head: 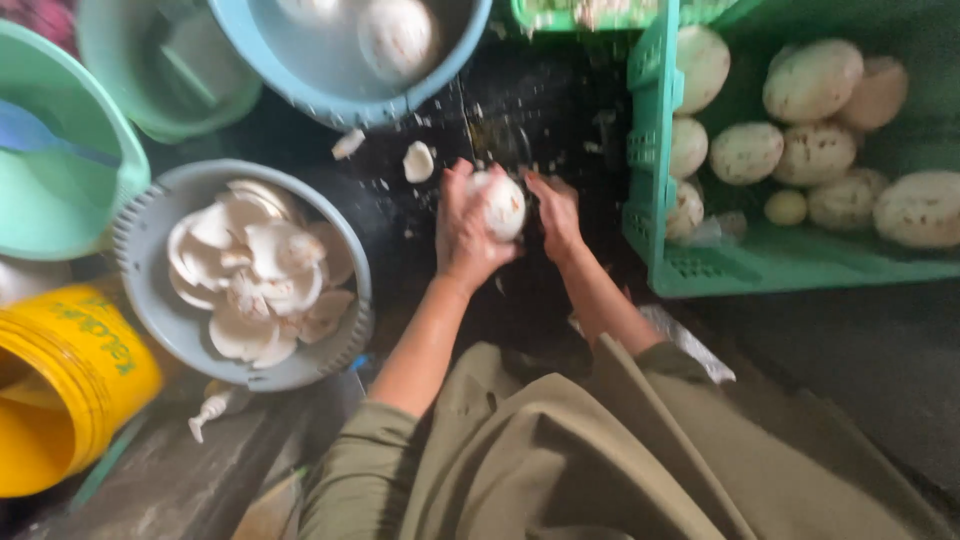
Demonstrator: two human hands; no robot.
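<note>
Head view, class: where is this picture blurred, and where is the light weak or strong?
Head view: motion blur smears everything, most at the hands, the left hand and right hand around a white round thing; the floor between them is dark; the green crate and grey basin are evenly lit, without glare.

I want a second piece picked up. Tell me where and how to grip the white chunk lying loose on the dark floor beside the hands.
Pinch the white chunk across its narrow sides, from straight above. It lies alone on the dark floor, just left of the left hand, apart from the grey basket, so nothing seems to block fingers.
</note>
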